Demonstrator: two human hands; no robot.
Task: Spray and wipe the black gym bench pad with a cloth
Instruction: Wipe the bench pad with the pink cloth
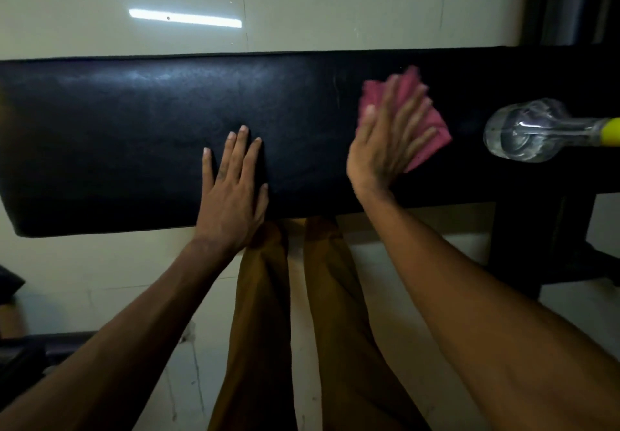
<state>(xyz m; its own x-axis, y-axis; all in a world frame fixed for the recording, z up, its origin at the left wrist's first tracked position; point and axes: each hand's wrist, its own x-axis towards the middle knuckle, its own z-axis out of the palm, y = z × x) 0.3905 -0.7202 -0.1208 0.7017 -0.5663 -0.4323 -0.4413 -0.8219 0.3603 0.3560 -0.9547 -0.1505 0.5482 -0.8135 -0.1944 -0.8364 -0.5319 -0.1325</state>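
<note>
Currently, the left hand point(231, 192) lies flat on the black bench pad point(117, 135), fingers spread, holding nothing. Right hand point(385, 142), fingers extended and blurred, presses the pink cloth point(432, 128) against the pad. Spray bottle point(530, 130) lies just right.

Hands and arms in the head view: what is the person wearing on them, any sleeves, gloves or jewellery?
Both the left hand and the right hand are bare, without gloves. No rings, watch or bands show on either wrist. Both forearms are uncovered to the frame edge, so no sleeves are visible. Nails are short and unpainted. Below, mustard-brown trousers cover the legs.
</note>
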